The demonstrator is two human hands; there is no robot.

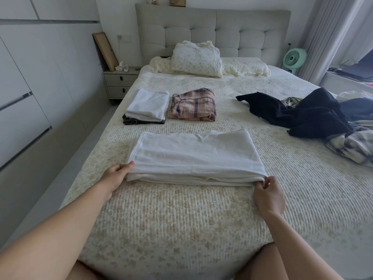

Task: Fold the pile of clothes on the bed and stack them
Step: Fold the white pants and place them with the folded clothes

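Quilted bed (181, 229) between wardrobe (30, 87) and curtain (327, 27).

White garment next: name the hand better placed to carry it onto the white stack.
Left hand, probably: it grips the white garment on the side nearest the white stack.

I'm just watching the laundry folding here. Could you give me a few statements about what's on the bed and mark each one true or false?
1. Both hands hold the white garment: left hand, right hand. True.
2. The plaid folded piece lies on top of the white stack. False: it lies beside it.
3. Dark unfolded clothes lie to the right. True.
4. The green fan stands on the nightstand. False: it stands on the other side of the bed.
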